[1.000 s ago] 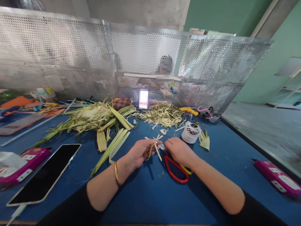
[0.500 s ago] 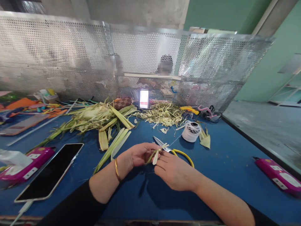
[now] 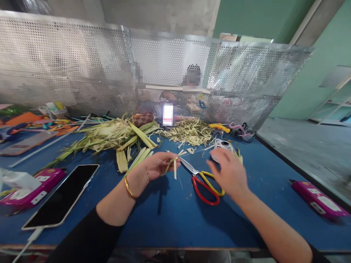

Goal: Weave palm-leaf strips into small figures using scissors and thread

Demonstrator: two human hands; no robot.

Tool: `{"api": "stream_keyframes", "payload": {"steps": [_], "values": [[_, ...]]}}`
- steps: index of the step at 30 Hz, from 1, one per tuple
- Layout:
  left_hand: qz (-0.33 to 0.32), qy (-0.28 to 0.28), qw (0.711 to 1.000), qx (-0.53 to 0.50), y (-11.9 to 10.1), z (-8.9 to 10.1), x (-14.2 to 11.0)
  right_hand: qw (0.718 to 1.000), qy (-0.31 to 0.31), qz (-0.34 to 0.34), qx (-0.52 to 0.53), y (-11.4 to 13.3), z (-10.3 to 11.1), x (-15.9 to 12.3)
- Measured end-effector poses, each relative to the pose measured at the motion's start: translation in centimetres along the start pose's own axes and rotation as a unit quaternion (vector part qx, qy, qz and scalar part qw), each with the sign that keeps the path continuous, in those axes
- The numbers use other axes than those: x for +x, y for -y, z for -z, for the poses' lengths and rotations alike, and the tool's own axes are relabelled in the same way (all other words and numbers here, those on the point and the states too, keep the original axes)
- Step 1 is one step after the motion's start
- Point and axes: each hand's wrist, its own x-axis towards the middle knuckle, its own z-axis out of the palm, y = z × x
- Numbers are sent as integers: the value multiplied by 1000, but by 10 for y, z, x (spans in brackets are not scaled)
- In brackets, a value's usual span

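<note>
My left hand (image 3: pixel 159 164), with a gold bangle at the wrist, pinches a small tied bundle of pale green husk strips (image 3: pixel 175 168). A thin white thread trails from the bundle. My right hand (image 3: pixel 230 171) is apart from it, slightly blurred, thumb and fingers spread with nothing visible in them. It hovers in front of a spool of white thread (image 3: pixel 223 143) and partly hides it; whether it touches the spool I cannot tell. Between my hands, scissors (image 3: pixel 195 171) with one red and one yellow handle lie on the blue table (image 3: pixel 175 226), blades pointing toward the bundle.
A husk pile (image 3: pixel 109 137) lies behind my left hand, shredded strips (image 3: pixel 192 132) right of it. At left are a black-screened phone (image 3: pixel 61 197) and a magenta power bank (image 3: pixel 34 188); another magenta device (image 3: pixel 319 199) lies at right. A perforated metal screen (image 3: pixel 170 47) stands behind.
My right hand has let go of the husk bundle and moved right, toward the thread spool. My left hand has shifted slightly left and up with the bundle. The red scissor handle now shows.
</note>
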Motion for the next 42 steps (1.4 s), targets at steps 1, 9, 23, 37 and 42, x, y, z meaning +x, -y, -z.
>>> {"api": "stream_keyframes", "payload": {"steps": [1,9,23,37,42], "values": [[-10,-10,1000,-4,-2,2,1,996,8,-73,-52,-14,-1,8],[-37,-69,997,-26,-8,7,2,923,263,-237,-154,-69,-16,44],[-35,-68,997,-26,-9,10,5,962,253,-84,57,-11,5,-15],[-24,-52,998,-18,-6,10,6,810,462,-273,239,-1,43,-42],[-26,-51,998,-13,-6,5,2,606,407,-503,462,1,57,-40]]}}
